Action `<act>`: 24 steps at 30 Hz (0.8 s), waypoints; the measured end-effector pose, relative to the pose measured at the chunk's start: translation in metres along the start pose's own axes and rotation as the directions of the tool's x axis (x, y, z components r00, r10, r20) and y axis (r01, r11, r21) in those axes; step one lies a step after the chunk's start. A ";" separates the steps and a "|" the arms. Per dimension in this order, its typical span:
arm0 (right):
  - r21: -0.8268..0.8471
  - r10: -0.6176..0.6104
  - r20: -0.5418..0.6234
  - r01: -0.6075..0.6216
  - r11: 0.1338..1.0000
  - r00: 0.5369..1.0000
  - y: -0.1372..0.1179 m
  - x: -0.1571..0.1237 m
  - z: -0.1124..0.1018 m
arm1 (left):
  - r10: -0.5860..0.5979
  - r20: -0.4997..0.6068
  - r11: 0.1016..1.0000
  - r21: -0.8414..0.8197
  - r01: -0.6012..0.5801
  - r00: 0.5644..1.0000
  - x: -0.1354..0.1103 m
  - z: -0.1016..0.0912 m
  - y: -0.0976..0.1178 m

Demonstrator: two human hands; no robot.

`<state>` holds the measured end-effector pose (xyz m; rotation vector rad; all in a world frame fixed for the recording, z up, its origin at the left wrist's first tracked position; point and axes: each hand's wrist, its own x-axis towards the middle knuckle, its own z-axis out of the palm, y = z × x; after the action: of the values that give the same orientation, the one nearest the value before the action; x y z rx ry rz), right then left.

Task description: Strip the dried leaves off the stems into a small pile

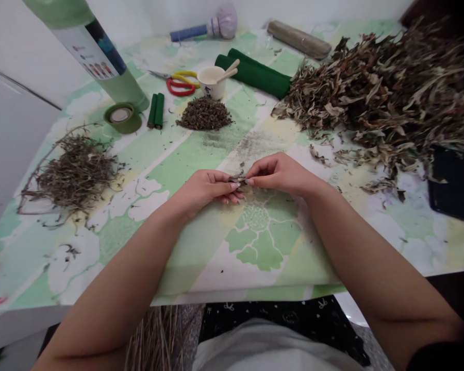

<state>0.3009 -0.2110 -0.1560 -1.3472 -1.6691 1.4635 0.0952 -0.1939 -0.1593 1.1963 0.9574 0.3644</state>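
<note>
Low over the middle of the table, my left hand [212,189] and my right hand [275,174] meet at a small bit of dried leaf [237,179]. Both hands have thumb and fingers closed on it in a pinch. Part of the leaf is hidden by the fingertips. A large heap of dried leaves [379,98] lies to the right. Beyond my hands is a small mound of crumbled leaf [204,113], with dark dust spread on the cloth before it. A tangled pile of thin dry stems [75,172] sits on the left.
At the back stand a white cup [212,85] with wooden sticks, scissors [181,85], two small green rolls [155,111], green cloth rolls [255,74], and a wrapped brown roll [299,39]. A tall green bottle [100,51] stands left; a phone [454,180] lies right.
</note>
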 end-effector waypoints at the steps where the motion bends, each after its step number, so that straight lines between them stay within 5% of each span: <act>1: 0.004 0.004 -0.003 -0.004 1.000 1.000 0.000 0.000 0.000 | -0.001 -0.001 1.000 -0.002 0.001 1.000 0.000 0.000 0.000; 24: -0.106 -0.024 0.003 0.025 0.994 1.000 0.001 0.000 -0.002 | -0.024 -0.044 1.000 -0.002 0.024 0.999 0.000 0.005 0.002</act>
<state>0.3026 -0.2101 -0.1570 -1.3769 -1.7802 1.3793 0.1000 -0.1962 -0.1570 1.1784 1.0089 0.3732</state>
